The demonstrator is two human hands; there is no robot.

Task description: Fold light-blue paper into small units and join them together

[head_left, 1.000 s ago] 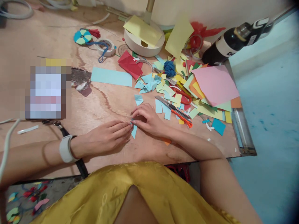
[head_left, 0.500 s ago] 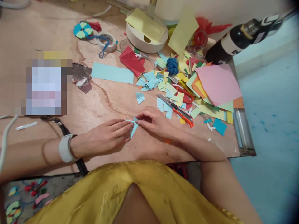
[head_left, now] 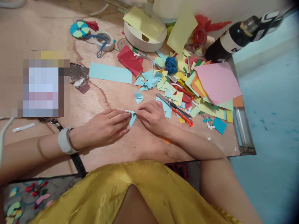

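A small folded piece of light blue paper [head_left: 132,119] is pinched between my two hands, low over the wooden table. My left hand [head_left: 106,124] grips its left side with the fingertips, the fingers lying close together. On the right edge, the thumb and fingers of my right hand [head_left: 153,117] press together on the same paper. Just beyond my hands lies a folded light blue square [head_left: 138,97]. Farther back is a pile of folded light blue pieces [head_left: 149,80], and a light blue paper strip [head_left: 110,72] lies left of it.
A box cutter [head_left: 175,109] with its blade out lies right of my right hand. Scissors [head_left: 183,93], blue yarn [head_left: 171,64], coloured sheets [head_left: 217,82] and paper scraps crowd the right side. A black bottle [head_left: 230,42], a lamp base [head_left: 144,39] and a tape roll [head_left: 104,42] stand behind.
Both hands have moved slightly away from my body with the folded paper. My right hand's fingers have closed down flatter on its edge. The view has shifted a little.
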